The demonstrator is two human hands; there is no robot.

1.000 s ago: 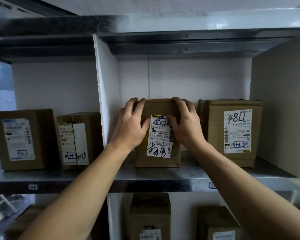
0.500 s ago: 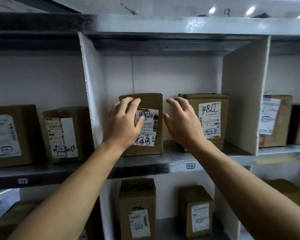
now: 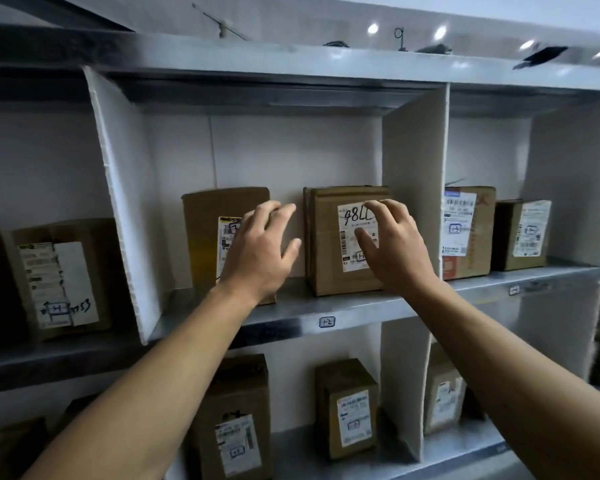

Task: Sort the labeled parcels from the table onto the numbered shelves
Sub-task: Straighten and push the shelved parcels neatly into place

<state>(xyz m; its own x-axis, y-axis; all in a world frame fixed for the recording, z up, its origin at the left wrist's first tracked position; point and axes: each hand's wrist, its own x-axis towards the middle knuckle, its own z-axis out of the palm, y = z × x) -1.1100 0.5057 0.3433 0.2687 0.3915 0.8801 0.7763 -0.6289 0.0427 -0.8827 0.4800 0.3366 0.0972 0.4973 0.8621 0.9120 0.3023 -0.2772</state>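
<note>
A brown cardboard parcel (image 3: 208, 230) with a white label stands upright in the middle bay of the metal shelf (image 3: 291, 315), beside a second parcel (image 3: 323, 247) whose label reads "98LL". My left hand (image 3: 260, 251) hovers in front of the first parcel, fingers relaxed, holding nothing. My right hand (image 3: 395, 247) floats before the second parcel's label, fingers spread and empty. A small tag (image 3: 327, 322) marked 1-2 sits on the shelf's front edge.
White divider panels (image 3: 125, 188) (image 3: 413, 174) wall off the bay. Labelled parcels stand in the left bay (image 3: 59, 282), the right bay (image 3: 466, 230) (image 3: 520, 233) and on the lower shelf (image 3: 236, 417) (image 3: 350, 407).
Both hands let go of the left parcel, which stays on the shelf, and drew back from it. The view swung to the right, showing more of the right bays.
</note>
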